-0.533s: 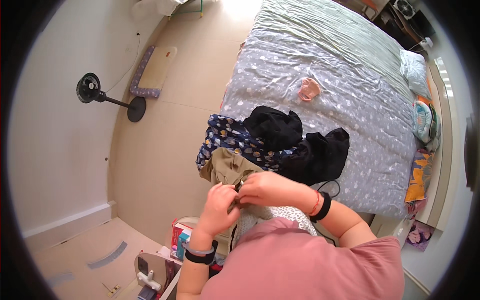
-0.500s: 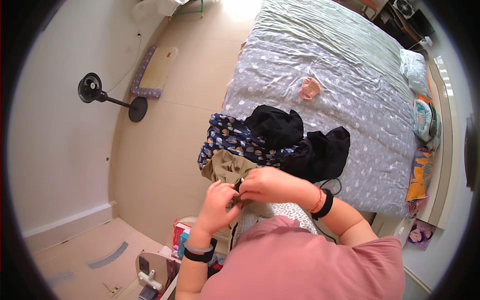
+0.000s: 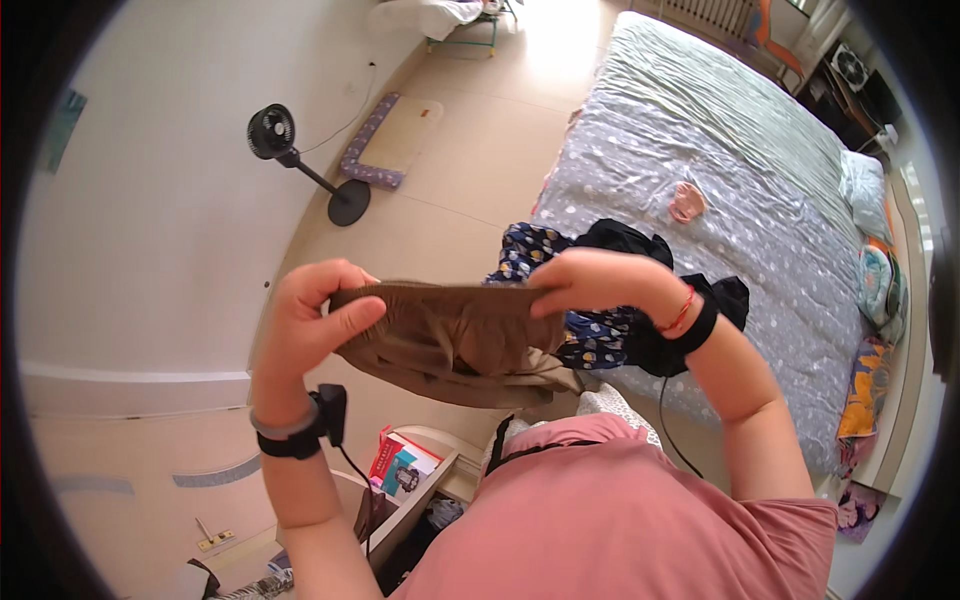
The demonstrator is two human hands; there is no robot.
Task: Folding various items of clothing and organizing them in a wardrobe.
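The bed (image 3: 720, 140) is the largest thing here, spread with pale green and grey covers. In front of its near corner, over the floor, the brown garment (image 3: 475, 345) is held up in the air, with its waistband (image 3: 460, 292) drawn into a nearly level line and its loose folds hung below. Behind it, a navy patterned garment (image 3: 530, 248) and 2 black garments (image 3: 625, 240) are heaped on the bed's edge.

The waistband is gripped at 2 points: its left end by the left hand (image 3: 305, 312), with the thumb laid across the front, and its right end by the right hand (image 3: 610, 280), with thumb and fingers closed on the edge. How the left fingers are curled behind the cloth cannot be told.

For this step to be done well, both ends should be kept at 1 height and the pull kept even, so that the band is not twisted. The folds are best shaken straight while the grip is firm. The heap should be kept clear of the hanging cloth. Last, the thin black cord (image 3: 360, 470) below the left wrist should be watched, as cloth could be caught on it.
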